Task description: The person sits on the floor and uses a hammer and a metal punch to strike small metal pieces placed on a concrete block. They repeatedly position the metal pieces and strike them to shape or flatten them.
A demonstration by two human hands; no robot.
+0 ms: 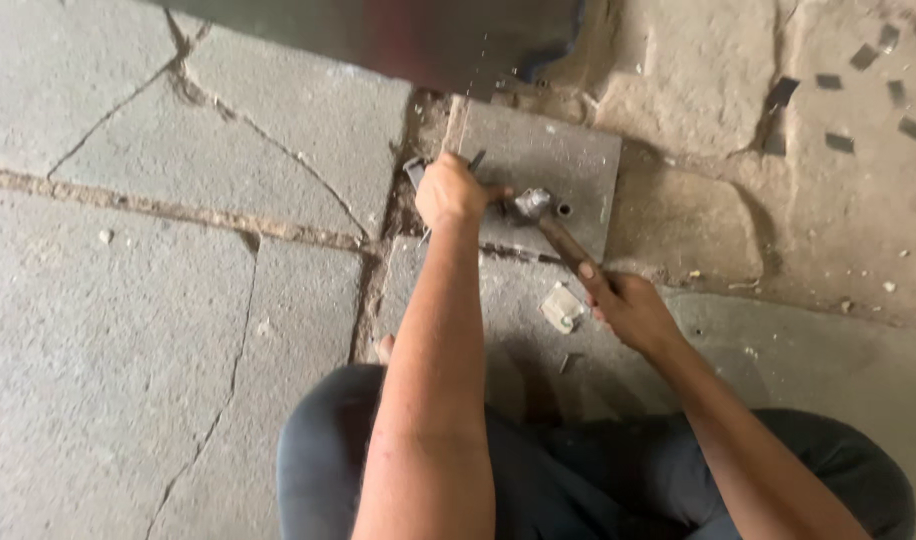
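- Hammer point(553, 232) clamped in my right hand point(628, 308), handle slanting up-left, head over the metal plate point(568, 160) on the floor.
- My left hand point(450, 190), nearer the head, pins a small metal piece point(418, 170) just left of it.

Rough ground-level workshop here, the kind where the work happens right on the floor. Cracked stone paving point(128, 330) runs across the whole view, joints packed with dirt, and the slabs to the right are dusty brown. A thick grey metal plate point(568, 160) lies flat on the stones as an anvil. A hammer point(553, 225) with a wooden handle sits over it. Small cut metal pieces point(838, 142) are scattered at top right, and a big sheet of metal point(418, 40) edges in along the top. No bench, just a person crouched on bare stone.
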